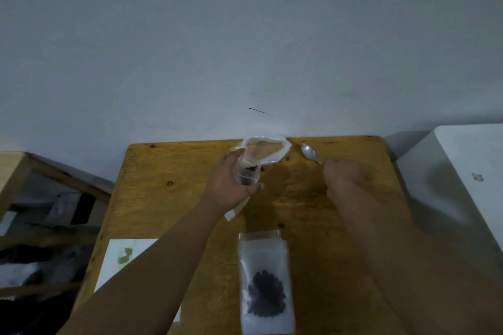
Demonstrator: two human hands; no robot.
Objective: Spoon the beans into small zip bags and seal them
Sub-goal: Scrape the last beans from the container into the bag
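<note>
Left hand holding the bag open, spoon poised beside its mouth

The left hand (231, 185) is wrapped round the lower half of an open zip bag (269, 156), holding it up off the far end of the tabletop (168, 171), with a few dark beans (249, 175) sitting at the bottom. Its mouth gapes up and to the right. And there's the right hand (340, 171), pinching a metal spoon (310, 152) by the handle. The bowl looks empty and sits just right of that mouth, the handle running back towards the right hand, so any delivery is a short swing leftward, I'd say. Nearer the person, a second zip bag (265, 253) lies flat, its long axis pointing away, holding a dark pile of beans; whether it's sealed, I can't tell.
</note>
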